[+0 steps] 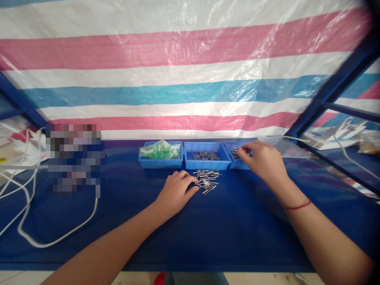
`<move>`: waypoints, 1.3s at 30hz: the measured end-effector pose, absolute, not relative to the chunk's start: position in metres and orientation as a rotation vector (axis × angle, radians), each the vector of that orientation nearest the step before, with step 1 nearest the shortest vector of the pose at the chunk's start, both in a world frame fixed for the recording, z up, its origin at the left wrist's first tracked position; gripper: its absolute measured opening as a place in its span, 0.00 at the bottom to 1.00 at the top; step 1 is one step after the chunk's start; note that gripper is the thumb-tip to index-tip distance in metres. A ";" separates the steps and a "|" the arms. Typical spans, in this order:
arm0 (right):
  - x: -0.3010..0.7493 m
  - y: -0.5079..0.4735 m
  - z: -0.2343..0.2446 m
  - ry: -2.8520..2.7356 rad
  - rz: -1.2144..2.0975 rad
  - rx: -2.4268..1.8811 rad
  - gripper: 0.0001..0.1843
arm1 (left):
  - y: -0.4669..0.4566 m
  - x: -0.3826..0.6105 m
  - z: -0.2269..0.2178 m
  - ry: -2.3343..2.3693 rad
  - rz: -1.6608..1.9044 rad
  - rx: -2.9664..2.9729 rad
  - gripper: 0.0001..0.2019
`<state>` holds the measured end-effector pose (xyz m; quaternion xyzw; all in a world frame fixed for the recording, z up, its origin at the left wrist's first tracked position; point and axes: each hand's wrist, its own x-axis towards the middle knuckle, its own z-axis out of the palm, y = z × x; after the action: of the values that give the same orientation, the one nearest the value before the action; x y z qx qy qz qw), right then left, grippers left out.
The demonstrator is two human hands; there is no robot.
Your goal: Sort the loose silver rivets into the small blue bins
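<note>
A loose pile of thin silver blind rivets (208,180) lies on the blue table in front of the bins. My left hand (177,192) rests at the pile's left edge, thumb and forefinger apart, with the fingertips at the nearest rivets. Over the right blue bin (237,164) is my right hand (263,160), its thumb and fingers pinched together; whatever is between them is too small to make out. That bin contains small metal pieces, partly hidden by the hand. More rivets (206,156) fill the bottom of the middle blue bin (221,163).
A third blue bin (162,163) on the left holds green-and-clear plastic bags (162,150). White cables (59,241) loop over the table's left side, beside a blurred-out area. A clear plastic sheet or lid (292,150) lies behind my right hand. Striped sheeting (178,95) hangs at the back.
</note>
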<state>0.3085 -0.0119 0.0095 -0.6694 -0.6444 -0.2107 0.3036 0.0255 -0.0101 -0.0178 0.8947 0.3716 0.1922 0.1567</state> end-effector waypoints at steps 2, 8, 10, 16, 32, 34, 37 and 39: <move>0.304 -0.012 0.009 -1.791 -0.536 -1.723 0.15 | -0.011 0.026 -0.017 1.061 0.546 2.559 0.09; 0.265 -0.027 0.017 -2.046 -0.147 -1.352 0.13 | -0.010 0.029 -0.016 1.083 0.629 2.498 0.09; 0.254 -0.031 0.017 -2.100 0.052 -1.261 0.10 | -0.009 0.029 -0.015 1.076 0.703 2.432 0.08; 0.228 -0.036 0.005 -2.003 0.447 -1.148 0.05 | -0.007 0.029 -0.015 1.030 0.890 2.269 0.07; 0.216 -0.039 -0.003 -1.759 0.610 -1.162 0.06 | -0.009 0.032 -0.016 0.940 0.872 2.236 0.05; 0.217 -0.038 -0.004 -1.779 0.604 -1.153 0.05 | -0.009 0.032 -0.015 0.943 0.881 2.233 0.05; 0.219 -0.037 -0.004 -1.821 0.558 -1.123 0.03 | -0.009 0.031 -0.014 0.962 0.930 2.210 0.04; 0.221 -0.036 -0.003 -1.858 0.505 -1.094 0.04 | -0.009 0.030 -0.013 0.965 0.965 2.200 0.04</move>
<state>0.2206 -0.0361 -0.0032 -0.4419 -0.7505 0.2039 0.4471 0.0305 -0.0087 -0.0132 0.8176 0.3586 0.3587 0.2727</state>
